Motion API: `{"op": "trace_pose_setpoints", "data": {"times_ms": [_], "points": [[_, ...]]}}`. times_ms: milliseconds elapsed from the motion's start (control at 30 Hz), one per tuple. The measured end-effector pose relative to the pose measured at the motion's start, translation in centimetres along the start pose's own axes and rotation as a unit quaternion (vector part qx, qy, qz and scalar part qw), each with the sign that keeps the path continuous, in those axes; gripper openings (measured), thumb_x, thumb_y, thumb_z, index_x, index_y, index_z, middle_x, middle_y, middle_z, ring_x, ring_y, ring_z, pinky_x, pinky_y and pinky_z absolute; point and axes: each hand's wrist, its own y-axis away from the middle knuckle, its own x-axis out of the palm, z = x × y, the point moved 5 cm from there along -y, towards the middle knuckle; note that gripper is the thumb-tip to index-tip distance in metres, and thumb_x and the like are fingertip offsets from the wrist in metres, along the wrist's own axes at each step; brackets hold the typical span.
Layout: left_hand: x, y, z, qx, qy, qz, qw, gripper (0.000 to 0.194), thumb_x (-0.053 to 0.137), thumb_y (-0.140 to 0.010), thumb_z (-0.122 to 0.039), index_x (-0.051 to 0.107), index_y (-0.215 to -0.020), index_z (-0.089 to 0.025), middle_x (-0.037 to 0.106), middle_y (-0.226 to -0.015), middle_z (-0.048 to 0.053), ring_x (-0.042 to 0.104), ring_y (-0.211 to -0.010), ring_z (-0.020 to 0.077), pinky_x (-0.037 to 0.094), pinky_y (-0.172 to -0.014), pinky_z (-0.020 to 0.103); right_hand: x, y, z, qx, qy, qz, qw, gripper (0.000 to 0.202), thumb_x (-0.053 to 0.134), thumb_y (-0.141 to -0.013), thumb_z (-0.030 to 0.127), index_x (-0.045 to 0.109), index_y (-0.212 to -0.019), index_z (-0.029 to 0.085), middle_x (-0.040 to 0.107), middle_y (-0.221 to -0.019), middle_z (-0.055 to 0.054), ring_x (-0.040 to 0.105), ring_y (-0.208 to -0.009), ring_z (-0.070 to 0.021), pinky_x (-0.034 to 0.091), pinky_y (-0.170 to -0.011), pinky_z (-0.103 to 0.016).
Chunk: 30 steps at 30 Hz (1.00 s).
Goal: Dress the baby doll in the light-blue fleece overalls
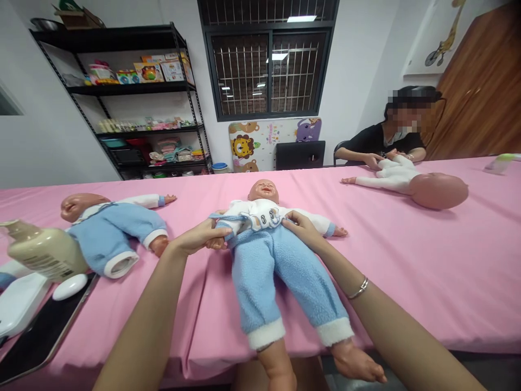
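A baby doll (264,190) lies on its back in front of me, head away from me. It wears a white top (258,213) with an animal face and fuzzy light-blue trousers (260,277) with white cuffs; its bare feet reach the table's near edge. My left hand (205,236) is closed around the doll's sleeve near its blue cuff, beside the small doll hand. A thin blue strip of cloth runs over this sleeve. At the other side of the waist, my right hand (303,229) pinches the top's lower edge, where it meets the trousers; its fingertips are partly hidden.
Left on the pink tablecloth (439,260) lie another dressed doll (118,231), a pump bottle (43,250), a white case (22,301), a white oval object (70,287) and a dark tablet-like device (44,331). Across the table, a person (378,141) handles a third doll (439,190).
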Motion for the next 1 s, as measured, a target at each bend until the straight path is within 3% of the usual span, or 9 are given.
{"op": "trace_pose_setpoints", "data": {"times_ms": [100, 233, 300, 400, 500, 700, 867, 1000], "points": [[-0.5, -1.1, 0.4, 0.033, -0.021, -0.056, 0.998, 0.046, 0.064, -0.074, -0.042, 0.05, -0.109, -0.015, 0.062, -0.067, 0.001, 0.054, -0.052, 0.0098, 0.043, -0.048, 0.02, 0.0, -0.2, -0.7, 0.002, -0.033, -0.021, 0.999, 0.027, 0.054, -0.077, 0.045, 0.048, -0.078, 0.019, 0.047, -0.072, 0.003, 0.043, -0.07, -0.0135, 0.034, -0.066, -0.027], [-0.9, -2.3, 0.3, 0.098, -0.037, -0.184, 0.977, 0.042, 0.056, -0.077, -0.051, 0.058, -0.093, -0.012, 0.064, -0.095, 0.01, 0.061, -0.089, 0.0201, 0.048, -0.078, 0.03, 0.1, -0.4, -1.0, -0.001, -0.043, -0.023, 0.999, 0.028, 0.053, -0.077, 0.047, 0.045, -0.078, 0.02, 0.044, -0.072, 0.004, 0.041, -0.069, -0.013, 0.032, -0.064, -0.026], [-0.9, -2.4, -0.1, 0.126, -0.059, -0.223, 0.965, 0.046, 0.059, -0.074, -0.048, 0.055, -0.103, -0.013, 0.061, -0.109, 0.011, 0.056, -0.105, 0.0234, 0.045, -0.09, 0.034, 0.2, -0.3, -0.8, -0.001, -0.039, -0.02, 0.999, 0.028, 0.053, -0.077, 0.047, 0.044, -0.078, 0.02, 0.043, -0.072, 0.003, 0.04, -0.069, -0.013, 0.032, -0.064, -0.026], [-1.0, -2.6, -0.7, 0.136, -0.071, -0.228, 0.962, 0.056, 0.06, -0.074, -0.042, 0.046, -0.122, -0.016, 0.05, -0.131, 0.011, 0.046, -0.121, 0.0225, 0.039, -0.1, 0.034, 0.3, -0.3, -0.2, -0.002, -0.031, -0.013, 0.999, 0.028, 0.052, -0.077, 0.046, 0.044, -0.077, 0.019, 0.042, -0.071, 0.003, 0.039, -0.068, -0.0129, 0.031, -0.064, -0.027], [-1.8, -3.6, -0.8, 0.068, -0.099, -0.21, 0.97, 0.051, 0.058, -0.076, -0.044, 0.053, -0.117, -0.014, 0.056, -0.125, 0.012, 0.053, -0.114, 0.0217, 0.044, -0.094, 0.031, 0.5, -0.2, 0.1, -0.008, -0.026, -0.007, 1.0, 0.027, 0.052, -0.077, 0.045, 0.044, -0.075, 0.019, 0.042, -0.071, 0.003, 0.039, -0.068, -0.0132, 0.032, -0.064, -0.027], [-3.8, -7.5, -0.8, -0.046, -0.205, -0.161, 0.964, 0.04, 0.056, -0.074, -0.049, 0.068, -0.081, -0.012, 0.071, -0.09, 0.01, 0.063, -0.086, 0.0231, 0.049, -0.071, 0.028, 0.8, -0.4, -0.2, -0.013, -0.007, -0.014, 1.0, 0.027, 0.053, -0.077, 0.045, 0.046, -0.074, 0.019, 0.043, -0.07, 0.002, 0.04, -0.069, -0.014, 0.033, -0.063, -0.027], [-3.6, -10.7, -0.8, -0.029, -0.258, -0.146, 0.954, 0.034, 0.053, -0.078, -0.046, 0.069, -0.088, -0.017, 0.071, -0.098, 0.007, 0.063, -0.088, 0.0206, 0.049, -0.07, 0.026, 0.9, -0.3, -0.4, -0.005, -0.001, -0.013, 1.0, 0.027, 0.052, -0.078, 0.045, 0.044, -0.074, 0.019, 0.042, -0.071, 0.002, 0.04, -0.069, -0.0141, 0.032, -0.064, -0.027], [-4.0, -12.5, -0.7, -0.042, -0.321, -0.205, 0.924, 0.041, 0.043, -0.083, -0.046, 0.068, -0.079, -0.014, 0.071, -0.092, 0.011, 0.065, -0.083, 0.0219, 0.048, -0.071, 0.028, 0.9, -0.3, -0.3, -0.006, 0.0, -0.016, 1.0, 0.028, 0.052, -0.078, 0.046, 0.045, -0.075, 0.019, 0.042, -0.07, 0.003, 0.04, -0.067, -0.0138, 0.032, -0.062, -0.027]]}}
